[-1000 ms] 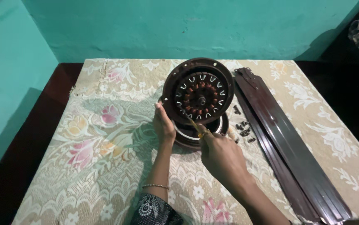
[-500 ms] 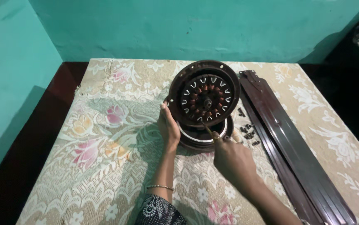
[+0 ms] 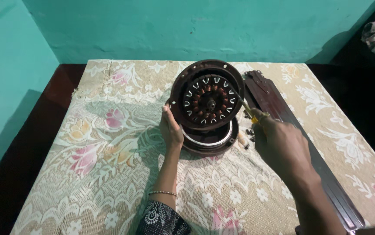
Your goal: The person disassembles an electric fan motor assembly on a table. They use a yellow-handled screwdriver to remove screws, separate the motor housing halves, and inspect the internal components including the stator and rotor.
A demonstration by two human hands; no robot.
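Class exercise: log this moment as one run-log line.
left hand: steadies tilted fan motor | right hand: screwdriver tip at motor's right rim | screws, fan blades on floral cloth

Left hand: the left hand [image 3: 170, 127] presses its palm against the left rim of the fan motor [image 3: 207, 101], which is tilted up on its lower housing [image 3: 209, 141].
Right hand: the right hand [image 3: 281, 143] grips a screwdriver [image 3: 245, 105], tip at the motor's right side.
Beside: fan blades [image 3: 300, 148] and small screws [image 3: 251, 132] lie on the floral tablecloth [image 3: 109, 152].
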